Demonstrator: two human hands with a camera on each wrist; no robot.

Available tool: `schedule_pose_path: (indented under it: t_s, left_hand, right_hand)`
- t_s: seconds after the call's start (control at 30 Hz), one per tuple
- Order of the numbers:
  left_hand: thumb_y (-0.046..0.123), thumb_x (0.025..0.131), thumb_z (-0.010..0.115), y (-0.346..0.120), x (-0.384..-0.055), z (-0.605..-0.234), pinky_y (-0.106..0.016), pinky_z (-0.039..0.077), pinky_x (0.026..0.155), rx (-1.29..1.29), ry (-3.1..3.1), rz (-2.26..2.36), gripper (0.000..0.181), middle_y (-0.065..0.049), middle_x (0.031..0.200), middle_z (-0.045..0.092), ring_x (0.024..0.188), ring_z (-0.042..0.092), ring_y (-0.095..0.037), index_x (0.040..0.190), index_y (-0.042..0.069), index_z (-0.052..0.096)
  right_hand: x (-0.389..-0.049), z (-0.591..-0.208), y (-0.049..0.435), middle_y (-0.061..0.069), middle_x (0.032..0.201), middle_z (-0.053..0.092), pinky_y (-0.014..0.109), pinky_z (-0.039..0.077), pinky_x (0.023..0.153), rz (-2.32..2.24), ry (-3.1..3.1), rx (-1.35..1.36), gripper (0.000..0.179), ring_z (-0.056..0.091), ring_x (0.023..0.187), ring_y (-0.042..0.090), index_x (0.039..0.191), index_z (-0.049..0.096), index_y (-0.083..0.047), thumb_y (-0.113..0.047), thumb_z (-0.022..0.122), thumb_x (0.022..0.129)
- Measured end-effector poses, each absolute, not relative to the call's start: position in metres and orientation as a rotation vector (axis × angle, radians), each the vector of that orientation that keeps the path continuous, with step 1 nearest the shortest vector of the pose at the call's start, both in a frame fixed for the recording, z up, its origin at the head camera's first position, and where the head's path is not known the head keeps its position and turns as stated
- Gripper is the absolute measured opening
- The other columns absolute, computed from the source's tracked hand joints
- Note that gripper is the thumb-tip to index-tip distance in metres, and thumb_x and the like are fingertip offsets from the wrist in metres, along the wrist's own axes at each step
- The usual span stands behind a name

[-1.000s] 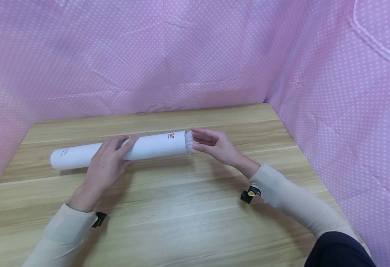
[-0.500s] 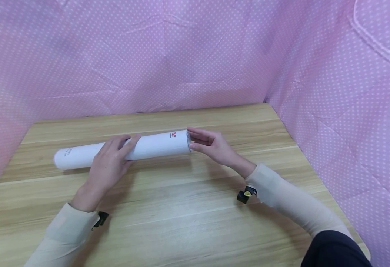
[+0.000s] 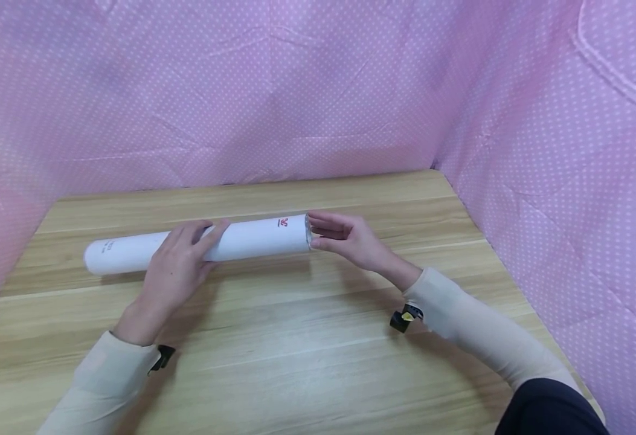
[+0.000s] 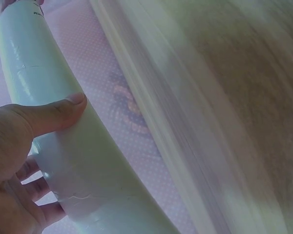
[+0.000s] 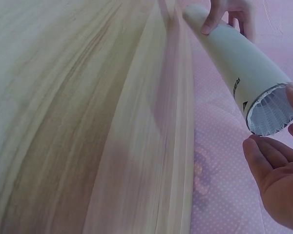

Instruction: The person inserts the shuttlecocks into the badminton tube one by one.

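A long white shuttlecock tube (image 3: 263,237) with a red logo near its right end lies level above the table, its far end pointing left. My left hand (image 3: 173,275) grips it around the middle, thumb on the near side. At the right end, my right hand (image 3: 358,244) has its fingers and thumb spread at the tube's rim. The right wrist view shows the white feather skirt of a shuttlecock (image 5: 271,114) inside the tube's mouth, level with the rim. Other contents of the tube are hidden.
Under the hands is a wooden table (image 3: 307,344). Pink dotted cloth (image 3: 274,90) hangs behind it and along the right side. A small black camera (image 3: 401,319) is strapped at the right wrist, another at the left.
One second ago the feather skirt stuck out of the tube's right end; it has gone inside, by the half-second frame. The tube and right hand have shifted only slightly.
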State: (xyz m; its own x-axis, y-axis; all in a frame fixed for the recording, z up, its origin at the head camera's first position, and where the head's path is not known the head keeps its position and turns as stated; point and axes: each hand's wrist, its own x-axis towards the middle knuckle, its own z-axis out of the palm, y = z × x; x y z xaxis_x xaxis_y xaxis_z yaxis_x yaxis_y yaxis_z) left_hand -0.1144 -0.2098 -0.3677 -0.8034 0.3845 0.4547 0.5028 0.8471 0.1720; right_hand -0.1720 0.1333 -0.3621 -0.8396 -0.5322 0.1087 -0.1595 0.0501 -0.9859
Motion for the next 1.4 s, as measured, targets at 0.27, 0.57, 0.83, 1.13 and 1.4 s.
schedule_pose_path:
  t_s: [0.27, 0.57, 0.83, 1.13, 1.4]
  left_hand:
    - [-0.004, 0.066, 0.091, -0.2080, -0.1129, -0.3662, -0.062, 0.046, 0.097, -0.670, -2.595, -0.413, 0.094, -0.024, 0.129, 0.055, 0.117, 0.052, -0.046, 0.148, 0.019, 0.051]
    - [-0.003, 0.067, 0.090, -0.2069, -0.1126, -0.3653, -0.061, 0.046, 0.097, -0.644, -2.629, -0.398, 0.091, -0.024, 0.131, 0.054, 0.119, 0.051, -0.046, 0.148, 0.017, 0.051]
    - [-0.002, 0.067, 0.091, -0.2062, -0.1124, -0.3643, -0.062, 0.046, 0.097, -0.658, -2.611, -0.391, 0.093, -0.024, 0.130, 0.055, 0.118, 0.052, -0.047, 0.148, 0.018, 0.051]
    - [-0.004, 0.066, 0.091, -0.2070, -0.1129, -0.3644, -0.063, 0.046, 0.096, -0.668, -2.599, -0.406, 0.093, -0.024, 0.129, 0.055, 0.117, 0.052, -0.047, 0.147, 0.018, 0.052]
    - [-0.005, 0.066, 0.090, -0.2075, -0.1132, -0.3655, -0.062, 0.046, 0.097, -0.661, -2.614, -0.404, 0.093, -0.024, 0.130, 0.054, 0.118, 0.051, -0.047, 0.147, 0.018, 0.051]
  right_hand:
    - [-0.1719, -0.3627, 0.1321, 0.016, 0.139, 0.058, 0.034, 0.053, 0.097, -1.876, 2.050, -0.672, 0.055, 0.058, 0.127, 0.026, 0.140, 0.056, -0.001, 0.002, 0.074, 0.089]
    - [-0.1732, -0.3631, 0.1307, 0.017, 0.140, 0.057, 0.036, 0.053, 0.097, -1.883, 2.021, -0.679, 0.054, 0.057, 0.127, 0.029, 0.140, 0.056, 0.003, 0.005, 0.072, 0.089]
    - [-0.1754, -0.3611, 0.1338, 0.014, 0.139, 0.060, 0.035, 0.053, 0.096, -1.837, 2.066, -0.674, 0.047, 0.058, 0.127, 0.025, 0.137, 0.059, 0.000, 0.000, 0.071, 0.092]
    - [-0.1750, -0.3622, 0.1323, 0.015, 0.138, 0.060, 0.035, 0.053, 0.096, -1.864, 2.047, -0.684, 0.049, 0.059, 0.125, 0.025, 0.137, 0.059, 0.002, 0.003, 0.072, 0.090]
    - [-0.1749, -0.3633, 0.1289, 0.018, 0.138, 0.058, 0.036, 0.054, 0.096, -1.895, 2.020, -0.684, 0.051, 0.059, 0.126, 0.028, 0.138, 0.056, 0.005, 0.006, 0.072, 0.089]
